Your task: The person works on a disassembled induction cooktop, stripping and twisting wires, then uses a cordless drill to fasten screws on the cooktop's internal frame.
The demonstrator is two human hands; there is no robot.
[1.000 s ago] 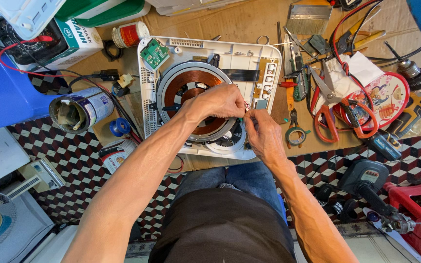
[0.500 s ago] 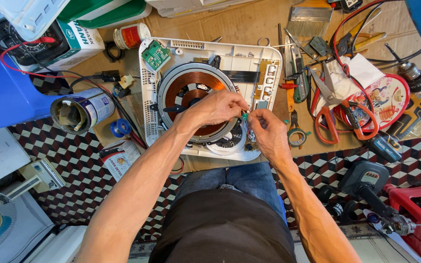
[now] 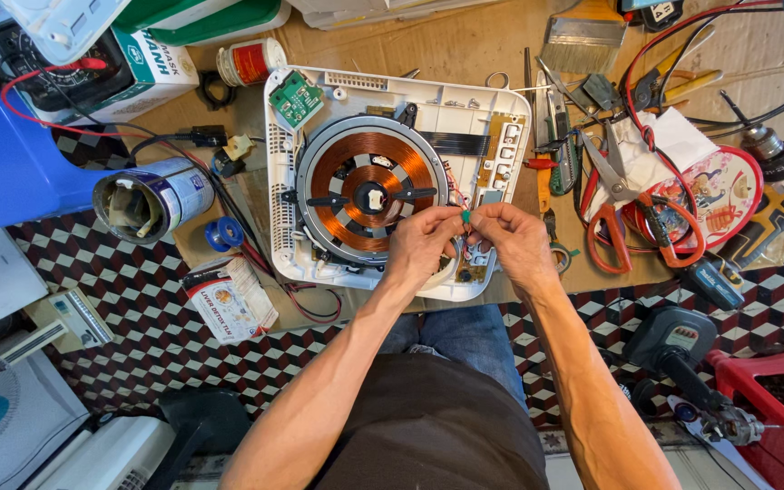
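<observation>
Both hands, left hand (image 3: 421,243) and right hand (image 3: 512,240), each keep a narrow grip pinching a small green piece (image 3: 465,217), mostly hidden by fingertips, over the opened induction cooker (image 3: 392,172), whose white shell holds a copper coil (image 3: 372,191).

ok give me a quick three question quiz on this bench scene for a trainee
1. True or false: both hands pinch one small green part between them.
2. What sits in the middle of the opened white induction cooker housing? A) copper coil B) fan blade C) glass plate
3. Which side of the housing are the orange-handled scissors on, by the person's own sides?

Key: 1 true. 2 A, the copper coil. 3 right.
</observation>
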